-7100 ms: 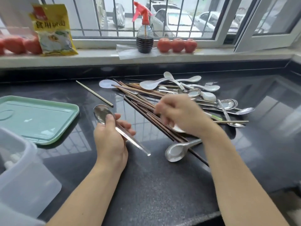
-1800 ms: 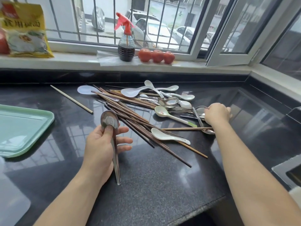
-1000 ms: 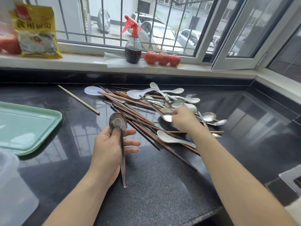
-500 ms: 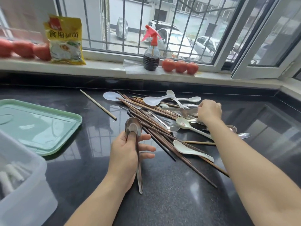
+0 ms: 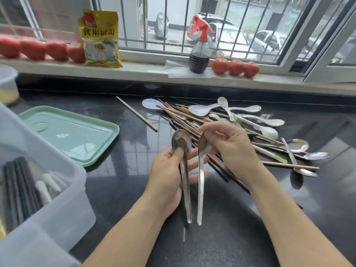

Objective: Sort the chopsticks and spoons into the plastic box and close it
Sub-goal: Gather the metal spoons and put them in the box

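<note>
My left hand (image 5: 167, 172) grips a stack of metal spoons (image 5: 182, 143), bowls up, thumb pressed on the top bowl, handles pointing toward me. My right hand (image 5: 229, 145) pinches another metal spoon (image 5: 201, 170) by its bowl and holds it upright right beside that stack. Behind both hands a pile of brown chopsticks (image 5: 185, 116), white plastic spoons (image 5: 200, 109) and more metal spoons (image 5: 297, 145) lies on the black counter. The clear plastic box (image 5: 48, 205) stands at the left, with dark chopsticks and white spoons inside. Its green lid (image 5: 71, 132) lies flat beyond it.
One pale chopstick (image 5: 136, 113) lies alone between the lid and the pile. On the windowsill stand a yellow packet (image 5: 100, 37), a spray bottle (image 5: 199, 53) and rows of tomatoes (image 5: 236, 67). A round plastic tub (image 5: 7, 83) sits at the far left.
My right hand has left the pile with a metal spoon and brought it next to the spoons in my left hand. The view has swung left, so more of the box shows.
</note>
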A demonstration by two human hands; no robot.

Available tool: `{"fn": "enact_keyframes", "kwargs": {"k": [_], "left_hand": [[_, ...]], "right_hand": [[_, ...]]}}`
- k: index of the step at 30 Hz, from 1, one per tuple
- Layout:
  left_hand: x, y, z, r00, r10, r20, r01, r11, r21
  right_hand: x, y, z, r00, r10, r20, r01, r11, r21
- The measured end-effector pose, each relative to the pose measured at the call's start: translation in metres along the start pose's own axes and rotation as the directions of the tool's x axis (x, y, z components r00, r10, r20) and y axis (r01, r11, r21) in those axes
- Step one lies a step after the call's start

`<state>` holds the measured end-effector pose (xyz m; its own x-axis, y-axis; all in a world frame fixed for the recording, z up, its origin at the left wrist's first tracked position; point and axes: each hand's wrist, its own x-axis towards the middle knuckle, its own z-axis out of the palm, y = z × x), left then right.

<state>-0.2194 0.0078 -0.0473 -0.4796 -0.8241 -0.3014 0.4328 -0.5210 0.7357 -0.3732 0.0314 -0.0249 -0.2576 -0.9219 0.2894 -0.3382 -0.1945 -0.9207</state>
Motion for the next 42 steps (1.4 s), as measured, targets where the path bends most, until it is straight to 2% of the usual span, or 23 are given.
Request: {"fn": "enact_keyframes", "kwargs": {"k": [3, 6, 8, 13, 17, 22, 29, 34, 42], "left_hand": [[-0.006, -0.002, -0.001, 0.992, -0.086, 0.091, 0.077, 0.992, 0.104], [-0.006, -0.005, -0.001, 0.988, -0.108, 0.114, 0.090, 0.984, 0.154], [-0.004, -0.008, -0.001, 0.986, -0.118, 0.114, 0.098, 0.980, 0.173], [-0.004, -0.006, -0.006, 0.972, -0.150, 0.180, 0.136, 0.987, 0.086], [-0.003, -0.006, -0.008, 0.955, -0.160, 0.249, 0.159, 0.987, 0.027], [-0.003, -0.010, -0.009, 0.938, -0.146, 0.315, 0.136, 0.989, 0.054], [0.002, -0.012, -0.012, 0.938, -0.150, 0.313, 0.122, 0.987, 0.108], [0.004, -0.016, -0.006, 0.964, -0.119, 0.236, 0.077, 0.980, 0.182], [-0.001, -0.017, -0.005, 0.975, -0.047, 0.217, 0.008, 0.984, 0.177]], "right_hand": [[-0.009, 0.000, 0.005, 0.997, -0.067, 0.040, 0.071, 0.992, -0.105], [-0.009, 0.007, 0.009, 0.984, -0.175, -0.018, 0.161, 0.936, -0.315], [-0.007, 0.010, 0.009, 0.976, -0.208, -0.069, 0.170, 0.916, -0.364], [-0.007, 0.016, 0.007, 0.980, -0.184, -0.077, 0.143, 0.919, -0.368], [-0.005, 0.022, 0.006, 0.989, -0.090, -0.119, 0.052, 0.956, -0.289], [-0.005, 0.024, 0.006, 0.994, -0.053, -0.098, 0.028, 0.970, -0.242], [-0.006, 0.026, 0.007, 0.996, -0.045, -0.078, 0.022, 0.961, -0.277], [-0.008, 0.025, 0.012, 0.992, -0.090, -0.090, 0.055, 0.941, -0.334], [-0.013, 0.020, 0.014, 0.989, -0.115, -0.092, 0.078, 0.939, -0.335]]}}
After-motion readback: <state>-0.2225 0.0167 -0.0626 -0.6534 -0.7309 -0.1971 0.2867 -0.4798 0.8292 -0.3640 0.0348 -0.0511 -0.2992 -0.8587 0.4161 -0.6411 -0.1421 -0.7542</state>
